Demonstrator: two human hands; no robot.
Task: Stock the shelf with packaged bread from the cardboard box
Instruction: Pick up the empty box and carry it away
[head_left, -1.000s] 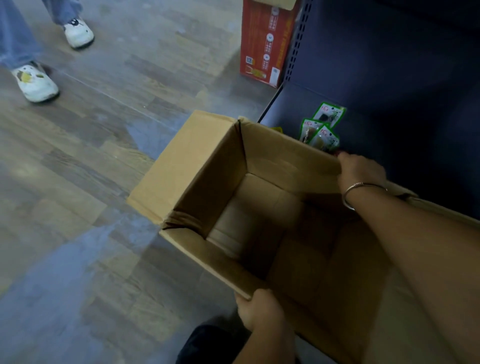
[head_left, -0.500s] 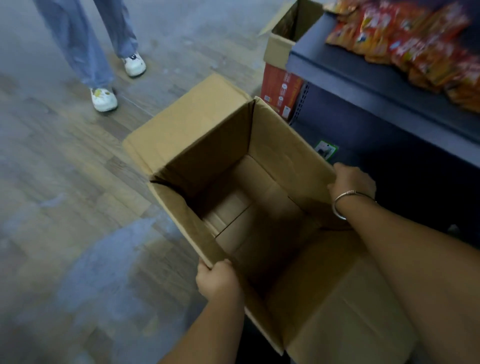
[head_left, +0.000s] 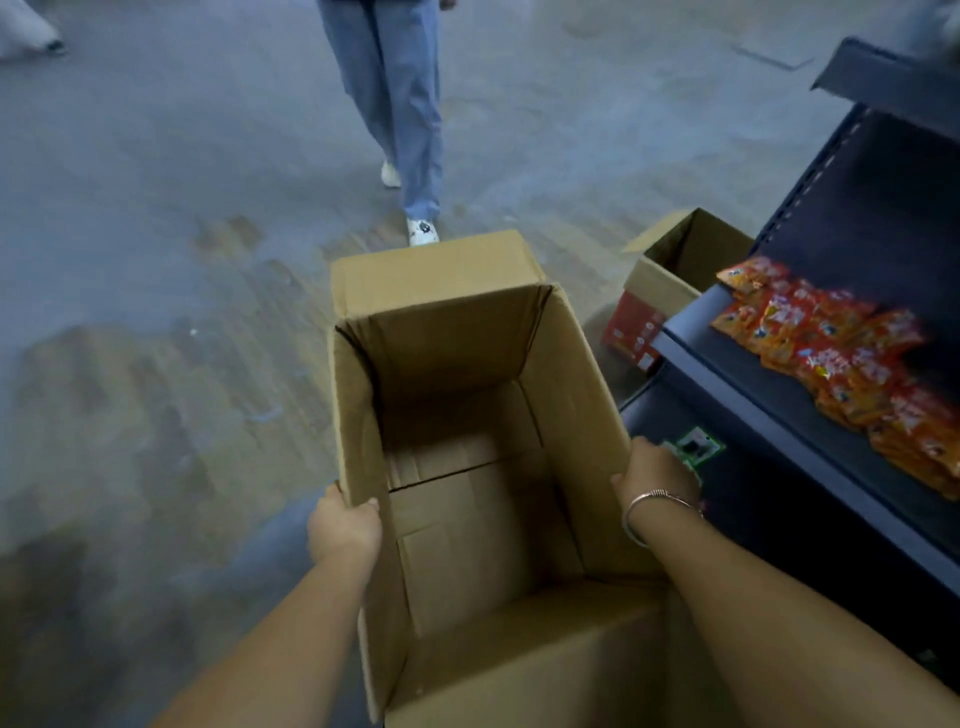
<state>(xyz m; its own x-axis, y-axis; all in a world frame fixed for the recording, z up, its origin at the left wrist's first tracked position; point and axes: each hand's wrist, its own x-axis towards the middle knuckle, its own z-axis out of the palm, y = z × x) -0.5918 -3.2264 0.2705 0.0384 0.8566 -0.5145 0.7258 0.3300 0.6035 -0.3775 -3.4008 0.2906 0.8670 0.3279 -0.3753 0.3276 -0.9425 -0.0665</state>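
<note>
Open cardboard box (head_left: 467, 415) fills centre of view, top flaps folded out, inside bare: only the bottom flaps show, no bread packs visible in it. Left hand (head_left: 343, 530) grips the box's left wall at the top edge, fingers (head_left: 370, 504) curled over the rim into the box, thumb side outside. Right hand (head_left: 657, 475) holds the right wall at its top edge, fingers wrapped over the outer side, mostly hidden behind the cardboard; silver bangle (head_left: 655, 506) on that wrist. Both forearms reach in from bottom of frame. Cannot tell if the box rests on the floor or hangs in the hands.

Shelf (head_left: 779, 415), dark blue metal, stands just right of the box. On its middle tier a row of orange-red snack packets (head_left: 836, 364) lies flat, overlapping, running toward the right edge. Lower tier, beside the right hand, has a small green-edged packet (head_left: 696, 447), partly hidden by the hand. Print on packets too blurred to read.

Second cardboard box (head_left: 680, 270), red printed sides, flaps open, sits on the floor at the shelf's far end, well apart from the held box.

Floor (head_left: 156, 364) is grey wood-look planks, blurred. Another person stands beyond the box: blue trousers (head_left: 395, 104), white shoe (head_left: 422, 231) near the box's far flap
</note>
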